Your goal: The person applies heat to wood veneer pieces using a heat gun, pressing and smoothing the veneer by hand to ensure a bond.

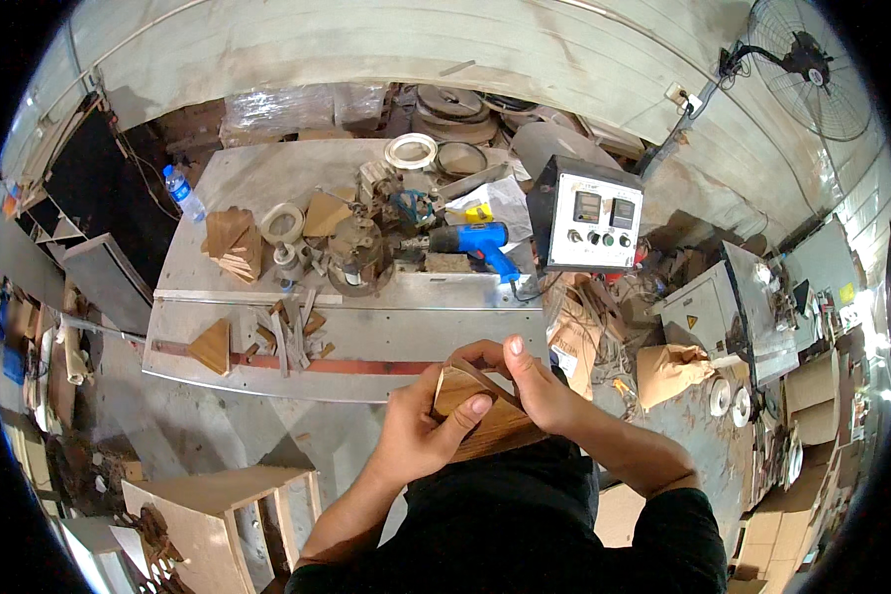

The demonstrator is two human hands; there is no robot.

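In front of my body I hold a brown wood-grain board, tilted, with a pale edge along its upper left side. My left hand grips its left side, the thumb lying across the face. At the upper right edge, my right hand is closed on the same board, thumb raised and fingers partly hidden behind it. Beyond my hands stands a metal-topped bench. On its near left part lie a triangular wood-grain piece and several thin strips and offcuts.
A blue heat gun lies on the bench beside a dusty machine head. Right of it stands a control box. Stacked wood pieces and a water bottle are at the left. A wooden frame stands near my left side.
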